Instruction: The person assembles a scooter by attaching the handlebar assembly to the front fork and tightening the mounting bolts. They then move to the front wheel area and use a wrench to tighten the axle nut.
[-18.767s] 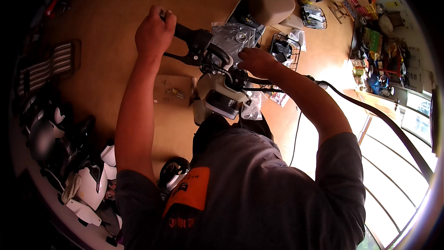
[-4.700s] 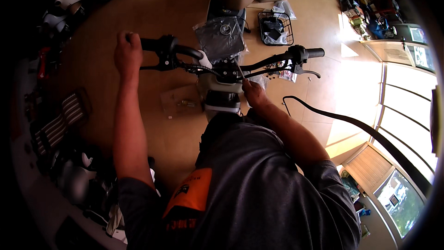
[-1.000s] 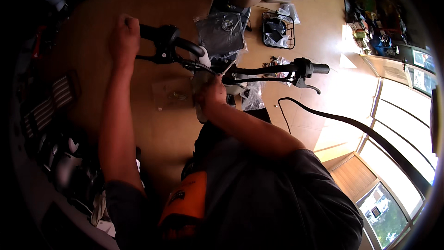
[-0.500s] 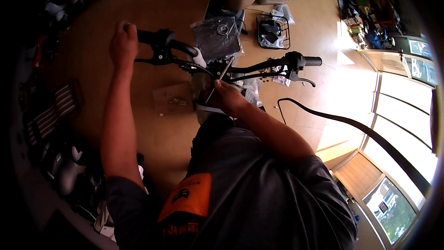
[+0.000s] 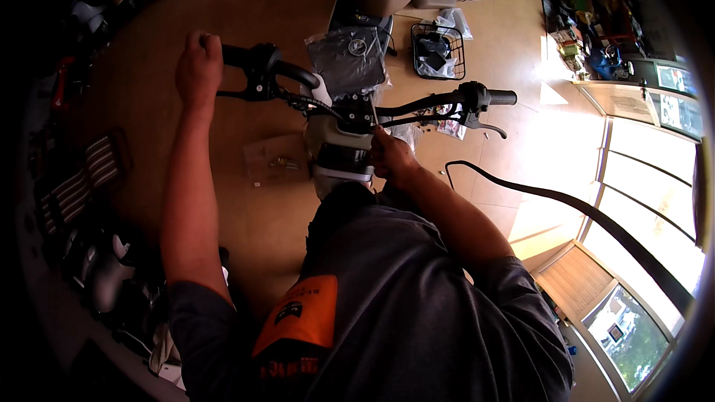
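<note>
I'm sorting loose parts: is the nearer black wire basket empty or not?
Not empty: dark items and pale, see-through plastic show inside the wire basket.

The left hand [image 5: 199, 68] grips the handlebar's [image 5: 296, 73] left end; the right hand [image 5: 392, 155] holds a slim tool [image 5: 375, 111] near mid-bar.

Head view: taken from up high, pointed down.
Shirt [image 5: 410, 305]: seen from very near.
Handlebar [image 5: 357, 116]: seen from above, farther off.
Floor [image 5: 246, 0]: seen farthest down, its right edge bent.
</note>
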`<state>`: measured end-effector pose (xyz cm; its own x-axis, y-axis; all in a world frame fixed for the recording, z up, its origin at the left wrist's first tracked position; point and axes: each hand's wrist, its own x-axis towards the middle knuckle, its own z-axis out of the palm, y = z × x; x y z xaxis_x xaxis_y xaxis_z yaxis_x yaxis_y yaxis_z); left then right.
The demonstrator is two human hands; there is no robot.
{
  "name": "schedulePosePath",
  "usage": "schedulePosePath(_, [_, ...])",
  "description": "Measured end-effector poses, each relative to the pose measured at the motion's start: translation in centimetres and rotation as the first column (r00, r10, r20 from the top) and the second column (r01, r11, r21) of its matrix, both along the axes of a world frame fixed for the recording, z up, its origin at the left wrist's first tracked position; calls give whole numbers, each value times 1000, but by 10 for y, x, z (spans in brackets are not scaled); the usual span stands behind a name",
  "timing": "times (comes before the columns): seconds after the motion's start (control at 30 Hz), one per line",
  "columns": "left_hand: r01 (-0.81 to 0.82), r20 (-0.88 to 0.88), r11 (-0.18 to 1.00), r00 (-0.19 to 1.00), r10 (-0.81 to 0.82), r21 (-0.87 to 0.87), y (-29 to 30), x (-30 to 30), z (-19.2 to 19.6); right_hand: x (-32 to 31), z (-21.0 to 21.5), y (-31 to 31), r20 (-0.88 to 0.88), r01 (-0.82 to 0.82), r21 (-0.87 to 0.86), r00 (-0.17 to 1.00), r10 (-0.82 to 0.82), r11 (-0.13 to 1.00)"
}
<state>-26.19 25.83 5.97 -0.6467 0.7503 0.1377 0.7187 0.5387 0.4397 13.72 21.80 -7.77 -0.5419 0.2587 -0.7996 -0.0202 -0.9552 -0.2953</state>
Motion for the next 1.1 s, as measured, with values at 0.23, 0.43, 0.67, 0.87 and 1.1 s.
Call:
schedulePosePath(0.23, [-1,-33,1000,999,1,-3,2,-6,-7,9,4,19,107,-129,14,986,127,992])
schedulePosePath(0.43, [0,-68,1000,998,1,11,2,-5,-9,29,2,44,83,-264,-52,960,268,963])
schedulePosePath(0.67, [-5,-88,999,996,1,-43,8,-6,-8,16,-4,21,48,-49,-58,998,52,997])
schedulePosePath(0.87, [-22,-7,999,1000,22,-49,5,-2,-4,18,5,39,153,-218,-20,964,218,976])
schedulePosePath(1.1, [35,-70,999,997,-36,-11,8,-3,-5,16,-4,27,113,-123,6,986,121,992])
